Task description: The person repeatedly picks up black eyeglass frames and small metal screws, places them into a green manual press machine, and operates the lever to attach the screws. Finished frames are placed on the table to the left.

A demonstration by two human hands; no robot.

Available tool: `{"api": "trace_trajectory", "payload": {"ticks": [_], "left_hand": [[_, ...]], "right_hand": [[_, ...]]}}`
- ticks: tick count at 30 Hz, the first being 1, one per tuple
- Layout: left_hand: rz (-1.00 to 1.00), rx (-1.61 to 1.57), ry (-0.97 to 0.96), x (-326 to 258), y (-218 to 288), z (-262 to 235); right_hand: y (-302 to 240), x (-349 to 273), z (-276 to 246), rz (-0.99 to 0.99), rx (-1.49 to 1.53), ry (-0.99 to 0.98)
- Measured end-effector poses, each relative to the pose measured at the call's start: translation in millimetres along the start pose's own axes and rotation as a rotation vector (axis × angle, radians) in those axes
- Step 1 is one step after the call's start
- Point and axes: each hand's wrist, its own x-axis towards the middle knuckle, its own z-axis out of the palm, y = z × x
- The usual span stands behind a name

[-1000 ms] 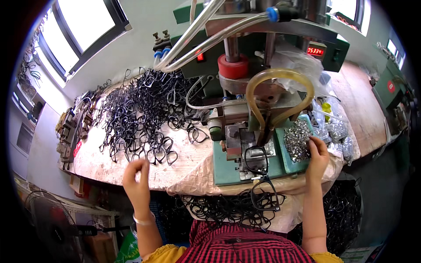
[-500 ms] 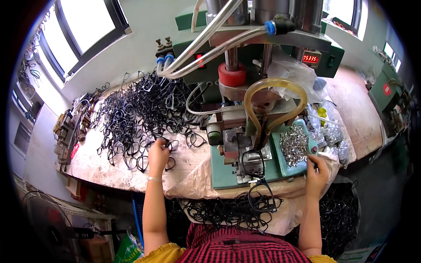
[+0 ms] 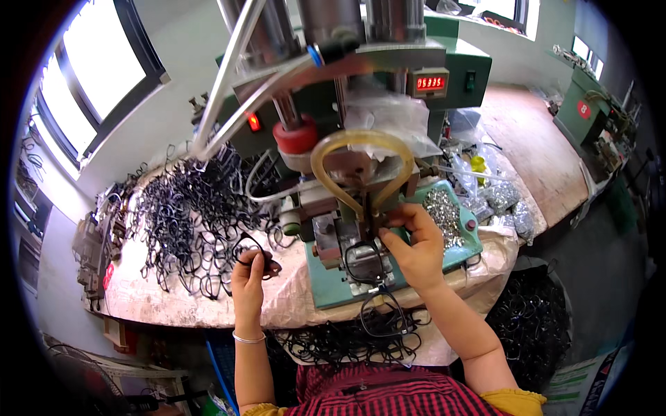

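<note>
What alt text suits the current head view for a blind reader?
A person's right hand is at a bench machine near an eyeglass frame at its front, while the left hand holds another black frame. A heap of frames lies to the left, and a turquoise tray of small metallic parts sits on the right.

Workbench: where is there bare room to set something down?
Bare wood shows between the pile of black frames and the front edge, left of the left hand. Another bare stretch lies between the plastic bags and the far-right green machine. It is crowded at the pile, at the press, and around the right hand beside the teal tray.
</note>
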Motion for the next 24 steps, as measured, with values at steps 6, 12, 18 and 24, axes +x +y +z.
{"api": "trace_trajectory", "payload": {"ticks": [6,12,18,24], "left_hand": [[0.538,-0.077,-0.082,-24,68,62],[0.95,0.004,-0.292,-45,118,96],[1.058,0.534,-0.583,-36,97,122],[1.059,0.56,-0.638,-27,79,123]], "right_hand": [[-3,-5,0,0.203,0.238,-0.036],[-39,-10,14,0.237,0.277,-0.043],[5,5,-56,-0.129,-0.74,-0.054],[59,-13,-103,-0.167,-0.993,0.024]]}}
